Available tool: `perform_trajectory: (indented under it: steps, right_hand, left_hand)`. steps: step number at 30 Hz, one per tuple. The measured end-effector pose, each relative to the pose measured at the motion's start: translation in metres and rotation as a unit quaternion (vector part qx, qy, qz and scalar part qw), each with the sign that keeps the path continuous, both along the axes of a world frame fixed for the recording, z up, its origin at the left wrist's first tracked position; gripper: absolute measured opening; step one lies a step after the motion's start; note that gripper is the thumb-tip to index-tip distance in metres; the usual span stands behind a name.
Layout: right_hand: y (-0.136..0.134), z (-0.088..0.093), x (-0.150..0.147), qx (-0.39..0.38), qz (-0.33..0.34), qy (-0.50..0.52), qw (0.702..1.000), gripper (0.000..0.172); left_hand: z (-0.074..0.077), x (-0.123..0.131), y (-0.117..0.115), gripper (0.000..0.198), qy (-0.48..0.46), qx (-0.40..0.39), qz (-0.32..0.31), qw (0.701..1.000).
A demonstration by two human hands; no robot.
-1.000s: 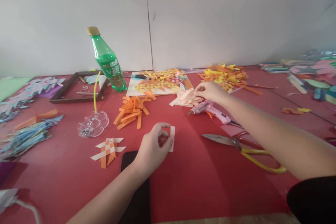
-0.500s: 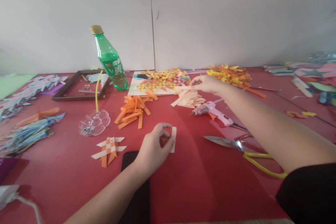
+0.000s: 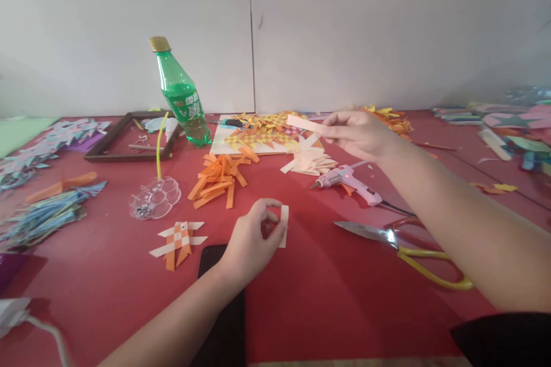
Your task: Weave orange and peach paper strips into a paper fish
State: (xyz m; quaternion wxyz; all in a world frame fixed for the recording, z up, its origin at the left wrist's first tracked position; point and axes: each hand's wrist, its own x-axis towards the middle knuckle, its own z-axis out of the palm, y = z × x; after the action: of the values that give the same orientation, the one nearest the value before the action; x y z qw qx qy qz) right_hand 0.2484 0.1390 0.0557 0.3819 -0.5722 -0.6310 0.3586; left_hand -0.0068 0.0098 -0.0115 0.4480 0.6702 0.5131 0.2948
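My left hand (image 3: 253, 241) pinches a short cream paper strip (image 3: 284, 226) upright, low over the red table. Farther back and to the right, my right hand (image 3: 355, 133) grips one end of another cream strip (image 3: 303, 124), whose free end points left. Below that strip lies a pile of cream strips (image 3: 310, 159). A heap of orange strips (image 3: 218, 179) rests left of the cream pile. An orange and cream woven paper fish (image 3: 178, 239) lies left of my left hand.
Right of centre are a pink glue gun (image 3: 355, 183) and open scissors (image 3: 400, 246). At the left stand a green bottle (image 3: 183, 97), a dark frame (image 3: 97, 149) and a clear flower-shaped dish (image 3: 161, 198). A black phone (image 3: 224, 327) lies under my left forearm.
My right hand has lifted away from the cream pile and come nearer, with a cream strip now clearly raised in its fingers. My left hand has stayed almost still.
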Motion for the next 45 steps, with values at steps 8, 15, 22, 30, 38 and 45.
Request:
perform_trajectory:
  steps: [8, 15, 22, 30, 38, 45]
  right_hand:
    - [-0.069, -0.005, 0.003, -0.154, 0.161, -0.067, 0.973, 0.016]
    - [-0.106, -0.025, -0.019, -0.11, 0.242, -0.271, 0.925, 0.002]
    - [-0.133, -0.038, -0.032, 0.023, 0.155, -0.273, 0.949, 0.025]
    - [-0.159, -0.066, -0.052, 0.165, 0.183, -0.241, 0.939, 0.011]
    - [-0.165, -0.07, -0.047, 0.211, 0.183, -0.174, 0.944, 0.012]
    - [-0.16, -0.075, -0.045, 0.212, 0.164, -0.133, 0.954, 0.011]
  left_hand:
    - [0.002, 0.0, 0.0, 0.023, 0.016, 0.021, 0.023, 0.999]
    - [0.0, 0.001, -0.004, 0.024, 0.095, 0.07, -0.002, 0.993]
    - [0.002, 0.002, -0.007, 0.023, 0.184, 0.128, -0.036, 0.974]
    - [0.008, 0.004, -0.009, 0.014, 0.257, 0.144, -0.046, 0.955]
    - [0.04, -0.026, 0.026, 0.024, 0.354, 0.203, 0.028, 0.912]
    - [0.049, -0.041, 0.091, 0.029, 0.416, 0.198, 0.075, 0.884]
